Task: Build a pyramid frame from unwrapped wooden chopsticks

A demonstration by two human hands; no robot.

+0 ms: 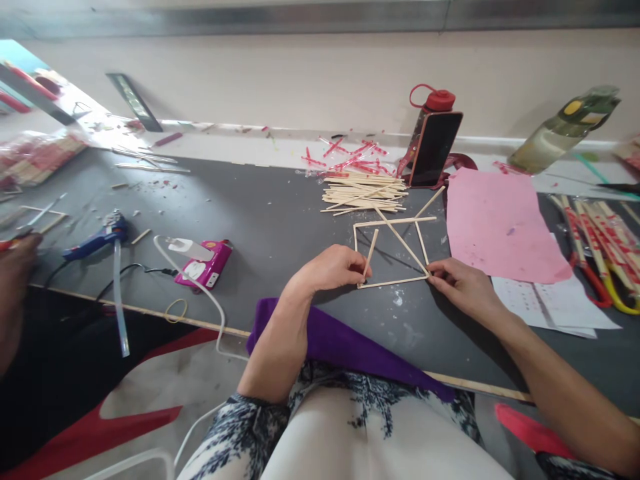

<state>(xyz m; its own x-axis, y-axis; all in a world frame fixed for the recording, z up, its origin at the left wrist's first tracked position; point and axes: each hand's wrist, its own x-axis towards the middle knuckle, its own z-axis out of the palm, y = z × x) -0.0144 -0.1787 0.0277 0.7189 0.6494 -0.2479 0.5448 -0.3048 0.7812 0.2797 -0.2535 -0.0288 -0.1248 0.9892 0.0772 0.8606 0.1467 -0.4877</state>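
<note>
A four-sided frame of thin wooden sticks lies on the grey table in front of me. My left hand pinches the base of a short wooden stick that rises at the frame's near left corner. At the near right corner, my right hand has its thumb and fingers closed on the frame, where a long slanting stick comes down. Another stick slants up from the far right corner. Just behind the frame is a pile of loose wooden sticks.
A blue glue gun and a magenta power adapter with cables are to my left, near another person's hand. Behind stand a phone and a bottle. Pink paper and scissors are on the right.
</note>
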